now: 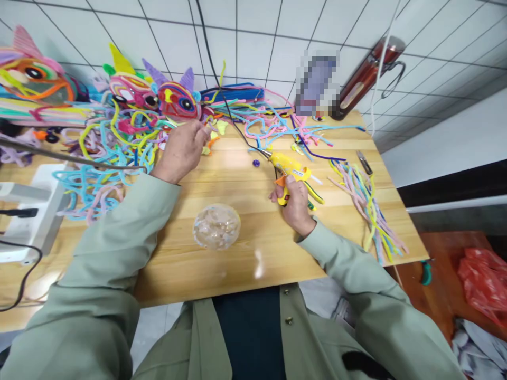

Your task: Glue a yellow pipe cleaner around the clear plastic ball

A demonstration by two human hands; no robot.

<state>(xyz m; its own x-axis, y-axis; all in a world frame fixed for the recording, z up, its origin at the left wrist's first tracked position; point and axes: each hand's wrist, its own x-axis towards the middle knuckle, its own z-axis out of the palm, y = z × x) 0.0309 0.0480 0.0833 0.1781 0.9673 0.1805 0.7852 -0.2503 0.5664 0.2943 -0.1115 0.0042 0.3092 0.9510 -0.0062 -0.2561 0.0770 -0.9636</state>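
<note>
My right hand point(298, 207) is wrapped round the handle of a yellow hot glue gun point(291, 165), its metal nozzle pointing left and away from me. Pliers with yellow-and-black handles point(315, 192) lie partly beneath the gun. Over at the far left, my left hand point(180, 150) reaches among small pieces beside a colourful pipe-cleaner face point(180, 101). Its fingers are bent together, and whatever they pinch is hidden. Between my forearms a clear round plastic piece point(216, 227) sits on the wooden table point(245, 264). A small purple bead-like piece point(255, 163) lies near the nozzle.
Tangled pipe cleaners point(103, 153) cover the left side, and a loose bundle point(368, 206) lies right. A white power strip point(34, 216) stands at left. Cords hang across the work area. A dark red flask point(368, 79) stands by the tiled wall, near a small knife-like tool point(364, 162).
</note>
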